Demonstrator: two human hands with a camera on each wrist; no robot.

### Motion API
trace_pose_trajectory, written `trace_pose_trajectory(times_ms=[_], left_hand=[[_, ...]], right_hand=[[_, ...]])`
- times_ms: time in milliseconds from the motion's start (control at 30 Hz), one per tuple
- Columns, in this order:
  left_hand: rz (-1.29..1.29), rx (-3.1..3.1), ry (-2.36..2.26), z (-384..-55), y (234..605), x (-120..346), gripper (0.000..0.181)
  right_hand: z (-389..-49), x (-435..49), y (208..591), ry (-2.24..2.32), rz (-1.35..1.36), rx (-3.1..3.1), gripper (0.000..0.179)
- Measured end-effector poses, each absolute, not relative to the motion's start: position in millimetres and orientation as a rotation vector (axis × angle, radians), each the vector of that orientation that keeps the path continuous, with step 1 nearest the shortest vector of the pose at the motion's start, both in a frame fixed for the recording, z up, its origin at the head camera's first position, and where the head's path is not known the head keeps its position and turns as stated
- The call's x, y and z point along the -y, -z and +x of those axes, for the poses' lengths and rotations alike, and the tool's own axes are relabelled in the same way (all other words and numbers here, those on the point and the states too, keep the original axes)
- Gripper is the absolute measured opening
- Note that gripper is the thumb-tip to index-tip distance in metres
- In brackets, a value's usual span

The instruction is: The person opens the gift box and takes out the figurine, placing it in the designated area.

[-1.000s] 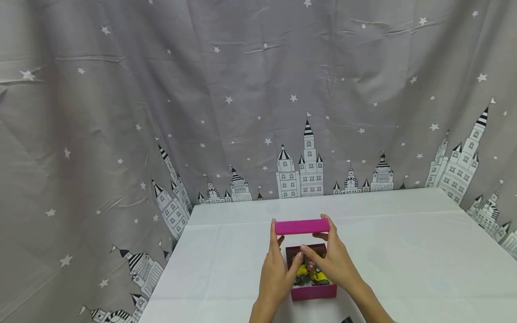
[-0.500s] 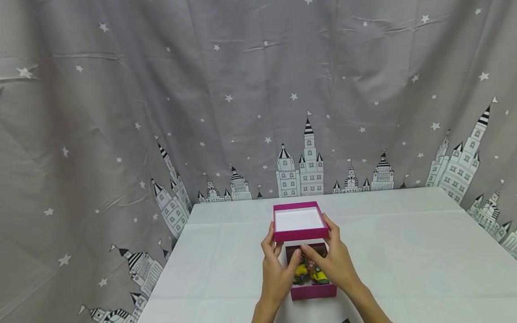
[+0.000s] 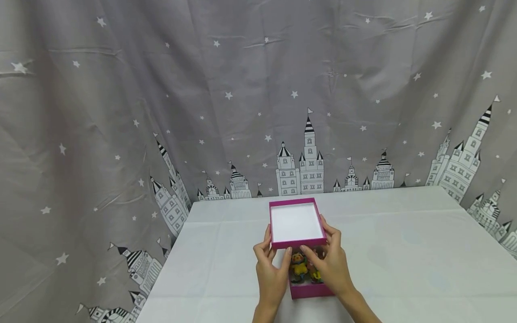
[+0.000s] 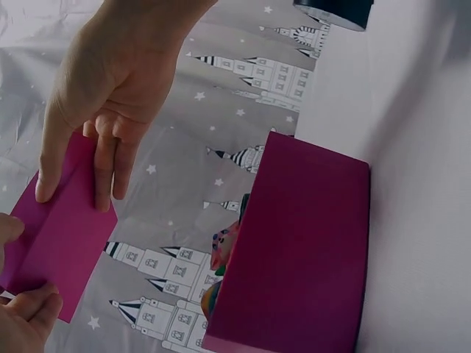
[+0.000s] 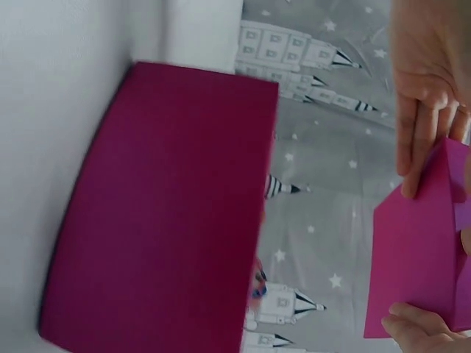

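A magenta square lid [image 3: 296, 223], its white inside facing me, is held up between both hands over an open magenta box [image 3: 311, 291]. My left hand [image 3: 271, 278] grips the lid's left side, with the thumb at its near edge. On the opposite side my right hand [image 3: 334, 269] grips it, its thumb also at the near edge. Colourful figurines, one in yellow [image 3: 299, 268], lie in the box, partly hidden by the lid and right hand. In the left wrist view the lid [image 4: 66, 235] is apart from the box [image 4: 294, 250].
The box stands on a white-covered table [image 3: 226, 260]. Behind and to the left hangs a grey curtain [image 3: 242, 89] printed with castles and stars. A dark rounded object [image 4: 335, 11] shows at the top of the left wrist view.
The lid has tilted from edge-on to showing its white inside, and its near edge has come lower and closer to the box. Both hands keep their hold.
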State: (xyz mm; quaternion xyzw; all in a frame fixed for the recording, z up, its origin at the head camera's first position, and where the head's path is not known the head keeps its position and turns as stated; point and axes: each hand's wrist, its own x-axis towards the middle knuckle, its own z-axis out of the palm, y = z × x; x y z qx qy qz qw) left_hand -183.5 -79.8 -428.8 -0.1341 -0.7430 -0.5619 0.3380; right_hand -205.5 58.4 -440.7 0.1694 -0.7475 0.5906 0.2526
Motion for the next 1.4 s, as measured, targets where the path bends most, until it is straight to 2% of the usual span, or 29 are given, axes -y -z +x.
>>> trace_pose_trajectory(times_ms=[233, 467, 900, 1167, 1400], left_hand=[[-0.290, 1.895, 1.392, -191.6, 453.1, 99.8, 0.037], [-0.219, 1.873, 1.298, -185.5, 460.1, 132.3, 0.033], [0.137, 1.988, 1.274, -172.6, 496.1, 193.1, 0.032], [0.228, 2.082, 1.387, -171.4, 510.8, 206.3, 0.036], [0.181, 2.133, 1.435, -178.9, 527.6, 208.2, 0.035]], right_hand=[[-206.1, -36.6, 447.8, -1.609, 0.505, 1.981, 0.069], [-204.0, 0.7, 451.8, -1.671, 0.501, 1.977, 0.071], [-185.4, 71.2, 489.9, -1.635, 0.389, 2.209, 0.065], [-178.8, 80.5, 506.2, -1.532, 0.337, 2.374, 0.065], [-177.1, 78.0, 513.8, -1.541, 0.279, 2.449, 0.071]])
